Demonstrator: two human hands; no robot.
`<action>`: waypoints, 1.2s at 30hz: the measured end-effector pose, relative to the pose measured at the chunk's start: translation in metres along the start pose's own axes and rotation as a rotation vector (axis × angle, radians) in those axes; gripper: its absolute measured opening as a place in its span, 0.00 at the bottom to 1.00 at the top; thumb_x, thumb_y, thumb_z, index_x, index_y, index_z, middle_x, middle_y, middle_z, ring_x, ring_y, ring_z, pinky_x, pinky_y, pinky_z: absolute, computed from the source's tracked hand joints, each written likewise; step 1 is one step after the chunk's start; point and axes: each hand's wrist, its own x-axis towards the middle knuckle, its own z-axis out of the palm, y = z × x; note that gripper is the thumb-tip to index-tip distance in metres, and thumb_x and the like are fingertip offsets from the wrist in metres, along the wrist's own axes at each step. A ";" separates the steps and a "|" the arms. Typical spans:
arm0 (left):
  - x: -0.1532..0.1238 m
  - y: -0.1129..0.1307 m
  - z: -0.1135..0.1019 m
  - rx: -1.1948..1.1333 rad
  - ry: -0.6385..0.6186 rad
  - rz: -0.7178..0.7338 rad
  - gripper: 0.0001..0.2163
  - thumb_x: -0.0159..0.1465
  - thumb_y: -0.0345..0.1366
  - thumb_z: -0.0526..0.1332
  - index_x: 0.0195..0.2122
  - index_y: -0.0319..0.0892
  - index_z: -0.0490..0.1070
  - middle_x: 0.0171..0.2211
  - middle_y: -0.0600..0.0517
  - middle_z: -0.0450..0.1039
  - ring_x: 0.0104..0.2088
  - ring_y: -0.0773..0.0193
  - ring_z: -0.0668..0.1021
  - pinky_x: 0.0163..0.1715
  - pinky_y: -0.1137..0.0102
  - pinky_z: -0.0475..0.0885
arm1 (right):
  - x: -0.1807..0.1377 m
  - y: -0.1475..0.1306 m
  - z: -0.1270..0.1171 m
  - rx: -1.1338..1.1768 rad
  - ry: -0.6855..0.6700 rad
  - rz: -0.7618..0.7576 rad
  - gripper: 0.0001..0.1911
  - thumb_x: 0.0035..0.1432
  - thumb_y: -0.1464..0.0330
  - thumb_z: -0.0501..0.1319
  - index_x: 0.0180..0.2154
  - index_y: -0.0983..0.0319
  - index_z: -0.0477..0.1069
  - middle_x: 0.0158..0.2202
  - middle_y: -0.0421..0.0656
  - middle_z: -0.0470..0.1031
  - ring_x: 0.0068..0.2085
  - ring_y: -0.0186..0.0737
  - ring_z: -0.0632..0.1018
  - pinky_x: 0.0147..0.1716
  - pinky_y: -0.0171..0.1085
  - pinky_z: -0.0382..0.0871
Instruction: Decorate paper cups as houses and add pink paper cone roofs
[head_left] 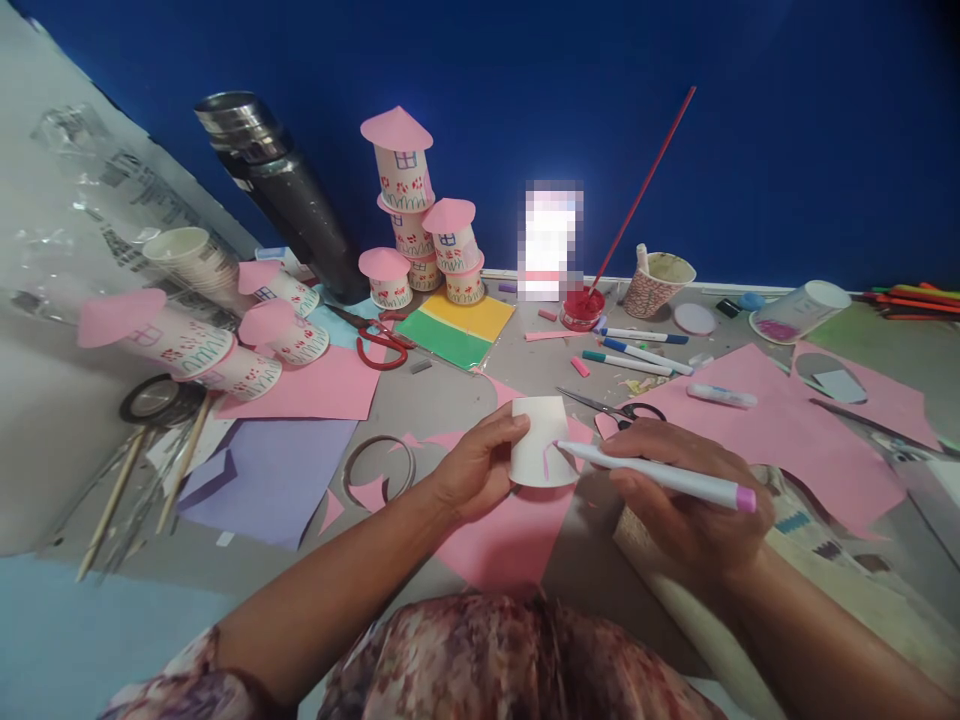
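Fingers of my left hand (480, 468) wrap the left side of a white paper cup (534, 450), held upside down with its wide rim low. My right hand (694, 490) grips a white felt-tip pen (660, 475) with a pink end cap. The pen's tip touches the cup wall, where a pink curved line is drawn. Beneath the cup lies a sheet of pink paper (502, 550). Just behind my right hand are small scissors with black handles (646, 411).
Decorated paper-cup towers with pink cone roofs (403, 180) stand at the back; others (199, 345) are at left. A black flask (300, 200), red-handled scissors (382, 345), a tape ring (379, 470), markers (645, 352), a red pot with a stick (583, 308) and pink paper (750, 420) surround the hands.
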 end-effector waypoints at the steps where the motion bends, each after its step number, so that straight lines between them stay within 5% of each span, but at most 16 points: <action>1: 0.000 0.000 0.000 0.001 0.000 -0.001 0.17 0.57 0.38 0.75 0.44 0.37 0.79 0.38 0.45 0.81 0.39 0.56 0.81 0.42 0.64 0.74 | 0.000 0.000 0.000 0.003 0.002 -0.005 0.08 0.64 0.74 0.65 0.44 0.58 0.78 0.32 0.43 0.86 0.28 0.42 0.83 0.28 0.38 0.77; 19: -0.001 0.001 0.003 0.010 -0.004 0.014 0.16 0.55 0.38 0.77 0.40 0.38 0.79 0.34 0.49 0.79 0.34 0.61 0.78 0.35 0.69 0.70 | 0.003 -0.001 -0.002 0.078 -0.062 -0.058 0.09 0.66 0.75 0.63 0.47 0.61 0.76 0.31 0.45 0.84 0.29 0.43 0.83 0.28 0.40 0.78; 36: -0.001 0.001 0.003 0.026 -0.025 0.013 0.17 0.56 0.38 0.76 0.43 0.37 0.78 0.37 0.47 0.81 0.37 0.58 0.80 0.39 0.67 0.72 | 0.001 0.001 -0.001 0.084 -0.041 -0.050 0.10 0.65 0.76 0.63 0.47 0.61 0.76 0.31 0.45 0.84 0.29 0.43 0.83 0.27 0.39 0.76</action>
